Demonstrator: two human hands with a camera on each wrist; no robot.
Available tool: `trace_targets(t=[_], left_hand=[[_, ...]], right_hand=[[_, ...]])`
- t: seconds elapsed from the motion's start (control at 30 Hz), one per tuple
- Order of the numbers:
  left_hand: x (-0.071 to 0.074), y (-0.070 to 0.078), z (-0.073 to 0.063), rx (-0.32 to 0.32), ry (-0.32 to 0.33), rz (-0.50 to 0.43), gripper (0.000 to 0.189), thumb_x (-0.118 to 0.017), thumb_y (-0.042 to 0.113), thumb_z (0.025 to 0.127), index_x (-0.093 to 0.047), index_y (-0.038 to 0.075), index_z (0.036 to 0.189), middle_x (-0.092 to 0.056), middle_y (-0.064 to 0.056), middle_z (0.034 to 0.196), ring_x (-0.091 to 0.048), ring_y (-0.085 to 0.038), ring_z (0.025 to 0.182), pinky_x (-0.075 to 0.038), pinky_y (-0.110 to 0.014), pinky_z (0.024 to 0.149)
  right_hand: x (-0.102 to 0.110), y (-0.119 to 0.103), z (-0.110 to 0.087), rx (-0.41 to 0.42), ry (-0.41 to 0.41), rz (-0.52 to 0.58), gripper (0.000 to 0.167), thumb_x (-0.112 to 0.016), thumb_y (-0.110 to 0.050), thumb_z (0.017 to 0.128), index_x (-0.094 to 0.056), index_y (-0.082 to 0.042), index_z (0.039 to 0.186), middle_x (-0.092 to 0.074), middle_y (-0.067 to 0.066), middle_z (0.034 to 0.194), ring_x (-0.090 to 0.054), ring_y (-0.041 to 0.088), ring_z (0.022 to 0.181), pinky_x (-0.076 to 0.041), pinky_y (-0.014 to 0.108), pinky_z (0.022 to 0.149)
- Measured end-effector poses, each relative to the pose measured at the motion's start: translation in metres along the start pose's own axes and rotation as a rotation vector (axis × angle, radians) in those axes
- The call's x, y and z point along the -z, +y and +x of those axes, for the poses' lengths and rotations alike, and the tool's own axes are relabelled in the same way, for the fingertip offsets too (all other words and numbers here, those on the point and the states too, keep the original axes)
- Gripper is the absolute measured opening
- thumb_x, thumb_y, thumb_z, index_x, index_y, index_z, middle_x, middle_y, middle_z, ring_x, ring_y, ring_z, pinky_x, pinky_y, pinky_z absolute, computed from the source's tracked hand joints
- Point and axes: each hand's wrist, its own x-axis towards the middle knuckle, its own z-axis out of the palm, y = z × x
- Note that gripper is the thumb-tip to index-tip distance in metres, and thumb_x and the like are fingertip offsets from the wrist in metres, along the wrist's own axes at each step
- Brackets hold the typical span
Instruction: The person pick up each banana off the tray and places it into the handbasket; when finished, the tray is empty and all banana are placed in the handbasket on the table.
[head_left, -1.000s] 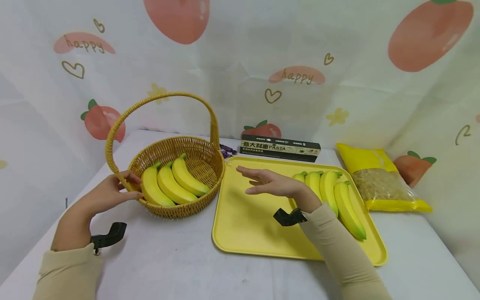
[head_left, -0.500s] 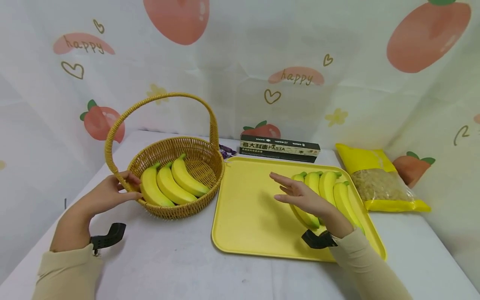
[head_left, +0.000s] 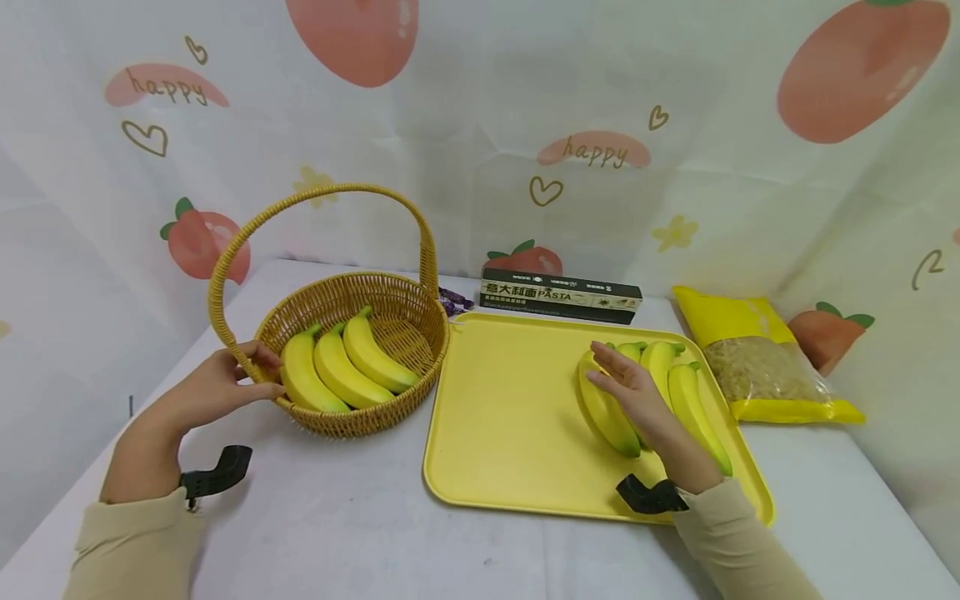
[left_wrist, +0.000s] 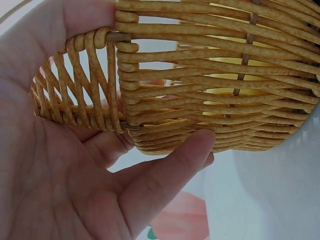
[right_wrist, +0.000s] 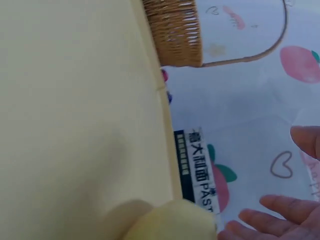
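Note:
A wicker basket (head_left: pixel 360 423) with a tall arched handle stands at left, three bananas (head_left: pixel 371 354) lying in it side by side. My left hand (head_left: pixel 210 390) holds it at the left, where handle meets rim; in the left wrist view, fingers (left_wrist: pixel 165 175) lie around the handle's base and along the woven wall. Several more bananas (head_left: pixel 609 421) rest on the right part of a yellow tray (head_left: pixel 502 425). Over the leftmost of these hovers my right hand (head_left: pixel 637 398), fingers fairly straight and holding nothing. A banana end (right_wrist: pixel 172 222) shows near that hand in the right wrist view.
Behind the tray lies a dark pasta box (head_left: pixel 558 297). Small purple wrapped pieces (head_left: pixel 453 302) sit between basket and box. A yellow bag of pasta (head_left: pixel 757 358) lies right of the tray. A printed cloth (head_left: pixel 465 125) hangs behind the white table (head_left: pixel 337 533).
My right hand has moved right across the tray, from its left-middle part to above the leftmost banana there, and has turned more upright. The left hand and basket have stayed put.

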Motion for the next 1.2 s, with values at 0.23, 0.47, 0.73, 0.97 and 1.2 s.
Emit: trace_targets(t=[0.23, 0.47, 0.73, 0.97, 1.2], left_hand=[[0.000, 0.000, 0.000, 0.017, 0.013, 0.021, 0.036, -0.068, 0.022, 0.084, -0.056, -0.001, 0.109, -0.061, -0.014, 0.103, -0.048, 0.006, 0.088, -0.048, -0.042, 0.087], [0.000, 0.000, 0.002, 0.019, -0.003, 0.012, 0.038, -0.068, 0.021, 0.084, -0.055, -0.002, 0.111, -0.061, -0.014, 0.104, -0.049, 0.002, 0.089, -0.048, -0.031, 0.081], [0.001, 0.001, 0.001, 0.022, 0.006, 0.024, 0.037, -0.068, 0.023, 0.084, -0.055, -0.002, 0.109, -0.061, -0.014, 0.103, -0.047, 0.007, 0.087, -0.047, -0.030, 0.082], [0.000, -0.002, 0.001, 0.026, 0.005, 0.022, 0.038, -0.069, 0.024, 0.084, -0.056, -0.001, 0.110, -0.061, -0.012, 0.103, -0.046, 0.009, 0.087, -0.046, -0.032, 0.082], [0.000, -0.001, 0.002, 0.016, 0.010, 0.017, 0.037, -0.069, 0.022, 0.083, -0.056, -0.002, 0.109, -0.061, -0.011, 0.101, -0.048, 0.008, 0.086, -0.048, -0.034, 0.084]], right_hand=[[-0.006, 0.016, 0.008, -0.017, 0.016, -0.067, 0.068, -0.054, -0.021, 0.095, -0.017, 0.003, 0.146, -0.010, 0.021, 0.155, -0.008, 0.037, 0.144, -0.014, 0.050, 0.115], [-0.007, 0.024, 0.008, -0.009, -0.012, -0.155, 0.068, -0.057, -0.021, 0.093, -0.021, 0.001, 0.146, -0.003, 0.017, 0.157, 0.000, 0.033, 0.145, -0.009, 0.053, 0.115], [-0.009, 0.031, 0.009, 0.039, -0.066, -0.255, 0.077, -0.066, -0.009, 0.085, -0.020, 0.005, 0.145, 0.001, 0.023, 0.155, 0.000, 0.040, 0.143, -0.014, 0.056, 0.113], [-0.012, 0.030, 0.008, 0.037, -0.092, -0.307, 0.079, -0.066, -0.010, 0.085, -0.017, 0.004, 0.146, 0.004, 0.025, 0.155, 0.001, 0.042, 0.142, -0.015, 0.057, 0.112], [-0.012, 0.036, 0.007, 0.062, -0.120, -0.377, 0.087, -0.067, -0.016, 0.085, -0.010, 0.000, 0.148, 0.010, 0.025, 0.154, 0.007, 0.045, 0.141, -0.007, 0.065, 0.109]])
